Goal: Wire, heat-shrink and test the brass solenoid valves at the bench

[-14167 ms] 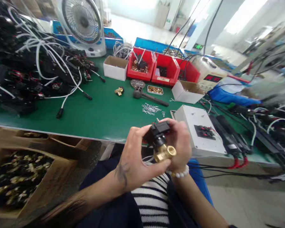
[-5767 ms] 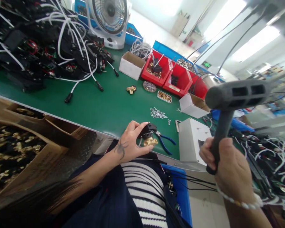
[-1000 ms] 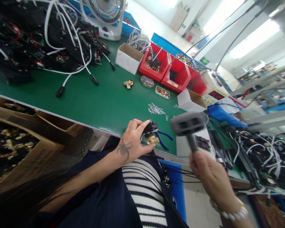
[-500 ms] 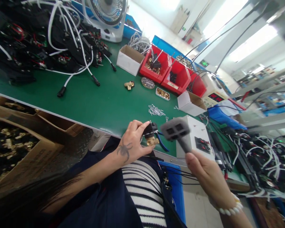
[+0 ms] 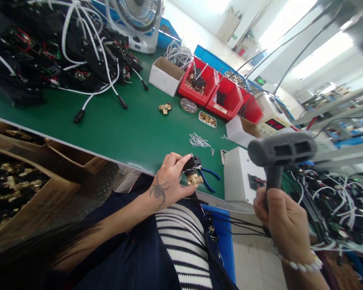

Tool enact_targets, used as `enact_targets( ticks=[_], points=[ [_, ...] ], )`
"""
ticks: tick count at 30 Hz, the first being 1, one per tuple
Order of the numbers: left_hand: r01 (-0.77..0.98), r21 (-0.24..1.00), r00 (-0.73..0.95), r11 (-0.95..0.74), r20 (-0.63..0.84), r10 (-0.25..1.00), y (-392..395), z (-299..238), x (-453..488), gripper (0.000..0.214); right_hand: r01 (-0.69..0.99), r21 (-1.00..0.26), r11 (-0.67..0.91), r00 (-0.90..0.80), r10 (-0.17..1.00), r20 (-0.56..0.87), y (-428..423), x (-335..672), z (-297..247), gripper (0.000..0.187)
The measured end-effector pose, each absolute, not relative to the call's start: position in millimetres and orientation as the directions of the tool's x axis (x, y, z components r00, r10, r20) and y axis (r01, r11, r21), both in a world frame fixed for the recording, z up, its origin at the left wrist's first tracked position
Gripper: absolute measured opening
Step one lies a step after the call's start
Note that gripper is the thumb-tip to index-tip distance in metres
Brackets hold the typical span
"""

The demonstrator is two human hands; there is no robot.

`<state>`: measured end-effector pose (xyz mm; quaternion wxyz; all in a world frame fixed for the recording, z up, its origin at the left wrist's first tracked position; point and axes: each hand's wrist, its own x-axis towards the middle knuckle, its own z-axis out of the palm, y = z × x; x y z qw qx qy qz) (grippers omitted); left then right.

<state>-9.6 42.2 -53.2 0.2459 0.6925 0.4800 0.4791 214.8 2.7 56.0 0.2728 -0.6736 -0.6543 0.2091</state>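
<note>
My left hand (image 5: 169, 177) is closed around a brass valve with a black top (image 5: 193, 177), thumb and fingers pinching it at the bench's front edge. Part of the valve is hidden by the hand. Just right of it lie blue-handled pliers (image 5: 210, 181), their jaws partly covered. My right hand (image 5: 286, 217) grips the handle of a grey mallet (image 5: 281, 149), raised over the right side of the bench, well apart from the valve. Beyond the left hand lies a small pile of metal clip pins (image 5: 199, 140). A second brass valve fitting (image 5: 165, 108) rests farther back on the green bench top (image 5: 124, 133).
Red bins (image 5: 199, 80), a white box (image 5: 165, 75) and a tray of small brass parts (image 5: 207, 119) line the back. A white metal box (image 5: 242, 173) stands right of the pliers. Black assemblies with white cables (image 5: 87, 48) fill the left; a fan (image 5: 139, 24) stands behind.
My right hand has swung the mallet up and to the right, away from the valve, uncovering more of the pliers. My left hand stays in place on the valve.
</note>
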Motion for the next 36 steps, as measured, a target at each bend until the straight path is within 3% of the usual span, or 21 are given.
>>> enact_targets(
  ticks=[5, 10, 15, 19, 23, 31, 36],
  points=[
    [0.428, 0.792, 0.095, -0.436, 0.441, 0.893, 42.0, -52.5, -8.9, 0.067, 0.903, -0.415, 0.107, -0.190, 0.968, -0.163, 6.8, 210.6, 55.7, 0.061],
    [0.429, 0.801, 0.084, -0.417, 0.425, 0.902, 42.2, -52.2, -10.3, 0.067, 0.840, -0.542, 0.042, -0.024, 0.999, 0.040, 5.3, 217.4, 57.0, 0.055],
    [0.365, 0.831, 0.020, -0.419, 0.443, 0.896, 42.6, -54.5, -11.7, 0.052, 0.898, -0.428, 0.099, -0.170, 0.976, -0.132, 12.5, 213.7, 45.1, 0.055],
    [0.335, 0.838, 0.029, -0.432, 0.449, 0.893, 42.2, -56.0, -12.3, 0.042, 0.786, -0.609, 0.105, -0.170, 0.984, -0.049, 27.4, 206.2, 41.1, 0.038],
    [0.330, 0.833, 0.043, -0.443, 0.456, 0.889, 41.5, -56.0, -12.5, 0.036, 0.665, -0.731, 0.153, -0.323, 0.941, -0.098, 46.8, 191.9, 25.4, 0.047],
    [0.301, 0.859, 0.036, -0.414, 0.424, 0.905, 44.0, -61.2, -15.1, 0.051, 0.579, -0.786, 0.216, -0.521, 0.839, -0.153, 72.6, 181.6, 6.7, 0.052],
    [0.274, 0.865, 0.027, -0.421, 0.431, 0.902, 44.4, -59.6, -15.6, 0.045, 0.603, -0.763, 0.233, -0.545, 0.819, -0.180, 77.6, 179.5, 10.7, 0.047]
  ],
)
